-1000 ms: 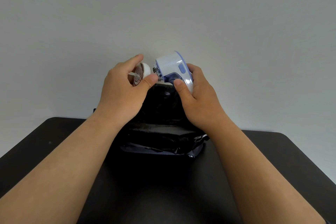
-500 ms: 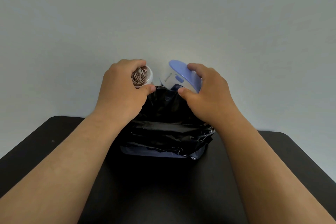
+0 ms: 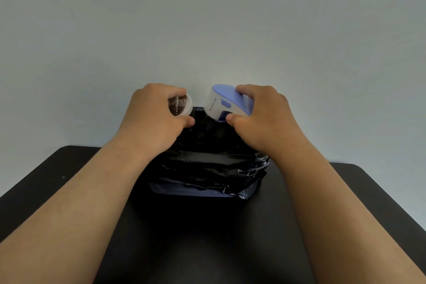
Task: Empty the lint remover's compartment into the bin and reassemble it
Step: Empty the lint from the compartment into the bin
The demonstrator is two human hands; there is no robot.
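Note:
My right hand (image 3: 265, 120) grips the white and lilac lint remover body (image 3: 227, 104), tipped with its open end down over the bin (image 3: 207, 182). My left hand (image 3: 154, 117) holds the round white cap with the metal mesh foil (image 3: 179, 105), separate from the body, about a hand's width to its left. Both parts hover above the far rim of the bin, which is lined with a crumpled black plastic bag (image 3: 207, 131). The inside of the bin is hidden by the bag and my hands.
The bin stands on a black table (image 3: 57, 180) against a plain pale wall (image 3: 207, 18). The table's far edge runs just behind the bin; its rounded corners show at left and right.
The lint remover body has turned from lying sideways to pointing down into the bin, and both hands have dropped slightly. The cap has drawn further apart from the body.

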